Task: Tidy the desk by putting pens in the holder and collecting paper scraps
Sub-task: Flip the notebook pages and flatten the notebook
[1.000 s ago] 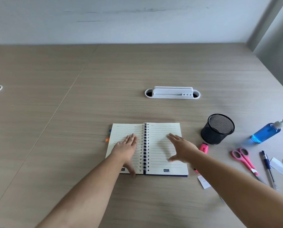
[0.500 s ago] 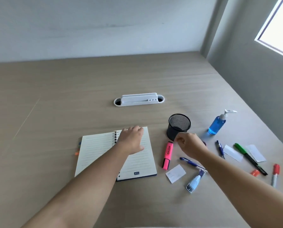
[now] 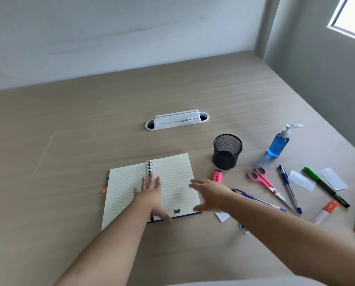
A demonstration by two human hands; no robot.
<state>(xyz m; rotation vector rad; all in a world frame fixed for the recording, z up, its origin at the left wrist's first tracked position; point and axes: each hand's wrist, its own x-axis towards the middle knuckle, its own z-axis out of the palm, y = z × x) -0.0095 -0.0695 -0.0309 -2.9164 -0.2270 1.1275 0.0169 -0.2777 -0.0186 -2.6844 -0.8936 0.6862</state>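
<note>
My left hand (image 3: 151,191) lies flat, fingers spread and holding nothing, on the open spiral notebook (image 3: 149,188). At the notebook's right edge my right hand (image 3: 210,195) hovers open, also empty. Beyond that edge stands the black mesh pen holder (image 3: 227,151). Right of the notebook lie a pink highlighter (image 3: 217,176), a blue pen (image 3: 259,200), pink scissors (image 3: 263,181), paper scraps (image 3: 301,180) and markers (image 3: 325,186).

mesh holder (image 3: 227,151) open-topped, scissors (image 3: 263,181) beside pens
</note>
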